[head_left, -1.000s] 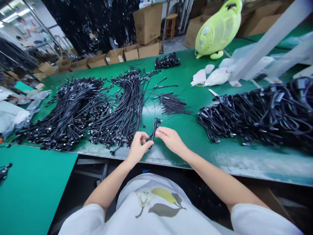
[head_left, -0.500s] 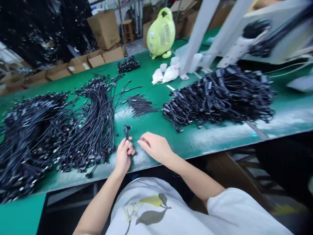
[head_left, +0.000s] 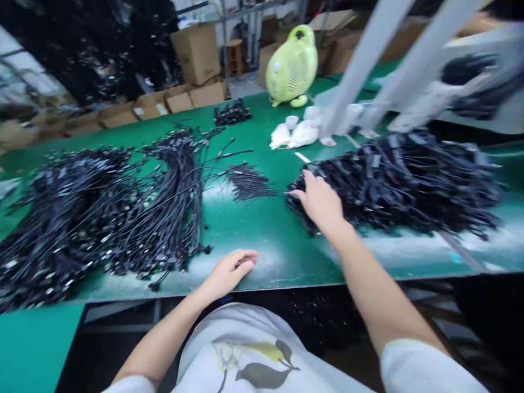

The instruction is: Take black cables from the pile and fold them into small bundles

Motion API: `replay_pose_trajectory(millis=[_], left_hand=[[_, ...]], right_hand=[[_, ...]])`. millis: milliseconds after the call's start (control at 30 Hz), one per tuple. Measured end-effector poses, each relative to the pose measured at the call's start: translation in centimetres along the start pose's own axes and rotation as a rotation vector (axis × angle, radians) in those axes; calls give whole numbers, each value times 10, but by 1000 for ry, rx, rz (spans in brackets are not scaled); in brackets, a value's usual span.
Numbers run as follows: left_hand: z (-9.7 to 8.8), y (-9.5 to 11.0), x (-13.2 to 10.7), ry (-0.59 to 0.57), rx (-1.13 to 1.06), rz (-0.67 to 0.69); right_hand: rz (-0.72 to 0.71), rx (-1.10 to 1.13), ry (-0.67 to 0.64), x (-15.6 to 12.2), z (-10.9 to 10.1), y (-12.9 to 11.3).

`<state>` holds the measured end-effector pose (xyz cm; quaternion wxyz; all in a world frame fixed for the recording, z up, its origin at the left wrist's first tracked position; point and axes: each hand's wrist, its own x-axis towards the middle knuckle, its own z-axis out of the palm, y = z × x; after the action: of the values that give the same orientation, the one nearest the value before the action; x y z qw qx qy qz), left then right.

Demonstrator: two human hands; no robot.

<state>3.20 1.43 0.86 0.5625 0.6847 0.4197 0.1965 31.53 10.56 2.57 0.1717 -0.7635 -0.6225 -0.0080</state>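
One long heap of folded black cables (head_left: 413, 183) lies on the right side of the table (head_left: 266, 229), its long axis running left to right, roughly along the table's near edge. What matters most for the reach is where the fingers meet it: the right hand (head_left: 322, 202) is at the heap's left end, coming in from the near side, so nearly all of the heap stretches away to the right of its fingers. Its thumb and forefinger are spread well apart and point away and to the left; the other fingers are hidden behind the hand, and I cannot tell whether they have hold of a cable.

The left hand (head_left: 232, 270) is well apart from the heap, off to its left and close to the near edge, so the right is clearly the nearer one. Its fingers are loosely curled with a gap to the thumb, and nothing shows in them.

Between the heap and the long bunches sits a small fan of thin black ties (head_left: 250, 183), beyond the left hand. Farther left, a narrow bunch of loose cables (head_left: 178, 196) and a wider bunch (head_left: 69, 218) run mostly front to back, across the heap's line. White bags (head_left: 305, 134) and a green fan (head_left: 292, 68) stand beyond.
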Motion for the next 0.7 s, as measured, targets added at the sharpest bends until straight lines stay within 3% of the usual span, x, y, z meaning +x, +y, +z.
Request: replay_pose_trajectory(millis=[67,133,167,233,267,300,367,467,533,600,633,700], left_hand=[[-37,3,-10,202,225,96],[-87,1,-23,496,512,140],[-115,-3,-30,630,655,106],[-171,-15,-46,797,916,-87],[-195,-23,-52,826,1010,-223],[-217,-31,-57,780,1056,-318],[-245,-44,-61,713,1068,-382],[-252,-45,-56,667,1050,-321],[-238,-30,-54,677,1036,-246],[-216,-6,-60,690,980,-138],[-206,7,-66,695,914,-61],[-194,28,-86,634,850,42]], right_hand=[[-90,-149,2,7,12,5],[-143,-163,36,1,20,6],[-163,-144,59,-4,20,5],[-206,-108,99,-12,14,2],[-233,-98,115,-14,10,-1],[-271,-88,123,-14,6,-5],[-373,-43,106,-9,3,-21],[-552,93,-4,-2,9,-65],[-659,178,-51,-2,16,-108],[-757,247,-9,-1,23,-160],[-822,275,6,2,25,-187],[-887,254,-85,17,26,-233]])
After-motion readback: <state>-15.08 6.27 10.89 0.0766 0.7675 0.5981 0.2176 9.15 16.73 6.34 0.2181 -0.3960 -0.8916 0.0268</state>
